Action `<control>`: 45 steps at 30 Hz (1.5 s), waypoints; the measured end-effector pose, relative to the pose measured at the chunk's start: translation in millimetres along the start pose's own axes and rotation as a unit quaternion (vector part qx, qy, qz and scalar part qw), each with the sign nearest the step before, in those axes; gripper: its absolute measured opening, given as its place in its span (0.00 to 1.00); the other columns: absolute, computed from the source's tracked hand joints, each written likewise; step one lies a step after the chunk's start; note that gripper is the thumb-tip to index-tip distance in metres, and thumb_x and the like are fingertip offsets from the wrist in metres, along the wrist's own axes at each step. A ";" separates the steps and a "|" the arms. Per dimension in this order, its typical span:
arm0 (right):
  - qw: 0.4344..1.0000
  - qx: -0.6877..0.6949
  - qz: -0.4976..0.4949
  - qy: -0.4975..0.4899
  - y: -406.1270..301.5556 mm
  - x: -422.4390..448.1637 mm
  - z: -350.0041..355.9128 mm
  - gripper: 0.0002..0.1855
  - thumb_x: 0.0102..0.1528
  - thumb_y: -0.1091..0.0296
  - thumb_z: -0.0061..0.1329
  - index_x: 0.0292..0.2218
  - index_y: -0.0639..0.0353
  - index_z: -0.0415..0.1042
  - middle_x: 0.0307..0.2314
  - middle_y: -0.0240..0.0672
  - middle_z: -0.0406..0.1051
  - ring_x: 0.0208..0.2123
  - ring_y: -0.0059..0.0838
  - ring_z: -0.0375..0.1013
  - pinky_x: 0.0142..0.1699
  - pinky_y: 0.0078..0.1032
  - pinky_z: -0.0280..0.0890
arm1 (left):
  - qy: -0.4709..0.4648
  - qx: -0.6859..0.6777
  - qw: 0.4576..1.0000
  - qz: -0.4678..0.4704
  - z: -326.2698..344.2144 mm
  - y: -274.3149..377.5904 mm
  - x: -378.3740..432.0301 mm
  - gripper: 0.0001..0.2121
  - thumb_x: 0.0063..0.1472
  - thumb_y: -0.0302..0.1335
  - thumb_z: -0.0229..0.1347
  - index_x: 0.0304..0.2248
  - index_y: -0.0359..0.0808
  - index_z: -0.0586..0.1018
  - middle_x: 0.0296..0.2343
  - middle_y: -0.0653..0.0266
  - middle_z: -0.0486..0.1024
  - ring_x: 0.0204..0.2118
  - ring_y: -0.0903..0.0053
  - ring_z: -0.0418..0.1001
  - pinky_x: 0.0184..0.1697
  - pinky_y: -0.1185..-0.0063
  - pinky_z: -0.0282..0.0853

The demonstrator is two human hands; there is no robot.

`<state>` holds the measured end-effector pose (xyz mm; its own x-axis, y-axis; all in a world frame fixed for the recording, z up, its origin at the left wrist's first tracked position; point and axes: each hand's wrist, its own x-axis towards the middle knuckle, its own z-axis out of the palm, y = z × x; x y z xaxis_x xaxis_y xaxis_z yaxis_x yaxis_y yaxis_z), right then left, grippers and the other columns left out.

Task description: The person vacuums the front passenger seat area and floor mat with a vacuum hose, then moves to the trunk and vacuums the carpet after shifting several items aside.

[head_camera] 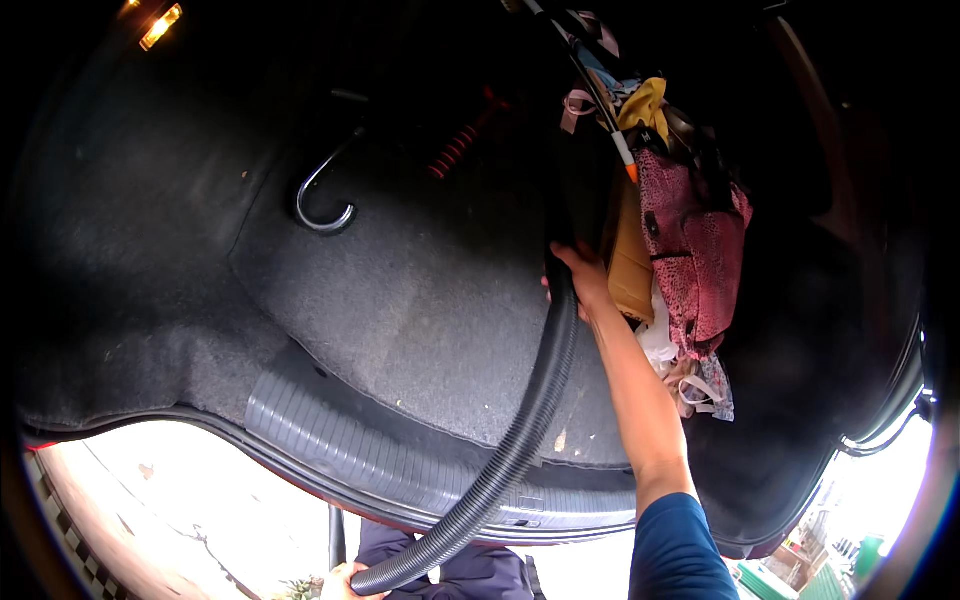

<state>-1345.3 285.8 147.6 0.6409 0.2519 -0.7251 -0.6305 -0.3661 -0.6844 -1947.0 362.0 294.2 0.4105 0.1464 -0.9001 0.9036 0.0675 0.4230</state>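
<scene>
A black ribbed vacuum hose curves across the rear sill of a car's cargo area. My right hand is wrapped around its upper stretch, over the grey carpet. Beyond that hand the hose runs into deep shadow, and its far end cannot be made out. Outside the car, at the bottom of the view, my left hand grips the hose lower down, in front of my dark trousers. Part of the left hand is cut off by the picture's edge.
Right of my right arm are a pink patterned bag, a cardboard piece, a yellow cloth and an orange-tipped pole. A curved metal hook and a red-striped object rest on the carpet. The ribbed sill borders it.
</scene>
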 end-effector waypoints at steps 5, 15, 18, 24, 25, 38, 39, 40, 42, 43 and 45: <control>0.987 -0.073 -0.081 0.114 -6.4 56.0 -11.8 0.24 0.53 0.64 0.54 0.49 0.63 0.66 0.25 0.38 0.71 0.17 0.29 0.69 0.20 0.25 0.67 | 0.052 -0.090 0.994 -0.020 -2.0 46.5 17.1 0.25 0.40 0.38 0.73 0.32 0.31 0.75 0.26 0.63 0.76 0.29 0.79 0.74 0.36 0.78 0.71; 0.996 -0.090 0.019 -0.016 27.6 -52.3 -24.0 0.40 0.52 0.65 0.57 0.62 0.54 0.55 0.25 0.38 0.70 0.16 0.28 0.70 0.17 0.26 0.66 | -0.032 0.181 0.982 0.038 -22.6 5.0 -32.6 0.24 0.36 0.39 0.73 0.33 0.35 0.79 0.29 0.58 0.77 0.35 0.62 0.77 0.43 0.72 0.72; 0.998 -0.056 -0.016 0.026 -14.0 37.5 -17.5 0.23 0.53 0.63 0.56 0.48 0.60 0.66 0.25 0.38 0.71 0.17 0.30 0.70 0.20 0.28 0.67 | 0.032 0.079 0.996 -0.005 -24.2 56.6 -8.7 0.31 0.38 0.44 0.73 0.35 0.29 0.75 0.28 0.54 0.77 0.32 0.66 0.78 0.39 0.75 0.73; 0.998 -0.050 -0.034 0.008 12.4 1.8 -21.4 0.24 0.55 0.66 0.51 0.52 0.56 0.62 0.22 0.38 0.68 0.17 0.30 0.70 0.19 0.28 0.66 | 0.028 0.053 0.997 0.042 -32.1 35.8 -28.1 0.31 0.39 0.41 0.73 0.37 0.30 0.73 0.25 0.55 0.77 0.31 0.70 0.79 0.37 0.76 0.74; 0.999 -0.043 0.003 0.005 24.7 -27.7 -34.5 0.27 0.56 0.66 0.51 0.55 0.53 0.59 0.22 0.39 0.68 0.17 0.29 0.70 0.18 0.28 0.66 | 0.032 0.084 0.995 0.043 -32.4 28.5 -34.2 0.30 0.39 0.41 0.73 0.36 0.31 0.73 0.26 0.55 0.78 0.32 0.70 0.79 0.37 0.75 0.74; 0.988 -0.077 -0.006 0.134 68.7 -3.7 -91.4 0.34 0.53 0.66 0.53 0.59 0.61 0.58 0.38 0.41 0.72 0.34 0.35 0.73 0.35 0.29 0.71 | 0.065 0.111 0.992 0.003 -30.3 25.0 -36.9 0.29 0.37 0.39 0.73 0.35 0.31 0.74 0.28 0.53 0.77 0.32 0.61 0.78 0.39 0.70 0.72; 0.976 -0.109 -0.093 0.167 61.1 43.9 -113.0 0.31 0.53 0.65 0.54 0.55 0.63 0.62 0.37 0.41 0.72 0.32 0.35 0.73 0.34 0.30 0.71 | 0.061 0.091 0.993 0.047 -29.8 46.5 -24.4 0.30 0.38 0.40 0.73 0.36 0.29 0.73 0.27 0.52 0.77 0.31 0.61 0.78 0.37 0.71 0.72; 0.949 -0.152 -0.181 0.210 44.7 83.1 -145.3 0.27 0.53 0.64 0.54 0.52 0.64 0.66 0.37 0.41 0.73 0.30 0.34 0.73 0.34 0.31 0.72 | 0.048 0.066 0.992 0.097 -27.1 65.7 -9.2 0.31 0.40 0.41 0.72 0.37 0.28 0.72 0.27 0.50 0.77 0.30 0.61 0.78 0.36 0.71 0.73; 0.982 -0.032 -0.107 0.155 38.7 102.9 -133.2 0.25 0.53 0.63 0.55 0.50 0.64 0.67 0.35 0.41 0.73 0.25 0.34 0.73 0.31 0.31 0.72 | 0.044 0.086 0.986 0.135 -21.3 89.9 -3.5 0.30 0.41 0.39 0.72 0.38 0.28 0.72 0.29 0.51 0.77 0.31 0.61 0.78 0.37 0.71 0.73; 0.989 -0.048 -0.041 0.135 27.0 94.6 -97.7 0.24 0.54 0.62 0.52 0.50 0.61 0.67 0.32 0.39 0.72 0.21 0.31 0.72 0.27 0.30 0.70 | 0.049 0.084 0.987 0.132 -19.3 88.3 -9.5 0.30 0.41 0.39 0.72 0.38 0.28 0.73 0.29 0.51 0.77 0.31 0.61 0.78 0.37 0.71 0.73; 0.989 -0.074 0.015 0.127 9.0 65.3 -72.5 0.22 0.56 0.61 0.50 0.51 0.59 0.67 0.28 0.36 0.72 0.17 0.28 0.70 0.23 0.29 0.69 | 0.053 0.063 0.988 0.132 -13.0 87.7 -13.5 0.27 0.39 0.39 0.73 0.35 0.31 0.75 0.29 0.54 0.77 0.31 0.62 0.78 0.37 0.72 0.73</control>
<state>-1277.4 234.0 99.6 0.7249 0.0122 -0.6888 -0.5911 -0.5025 -0.6310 -1874.9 378.8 344.9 0.6243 0.2460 -0.7414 0.7780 -0.1101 0.6186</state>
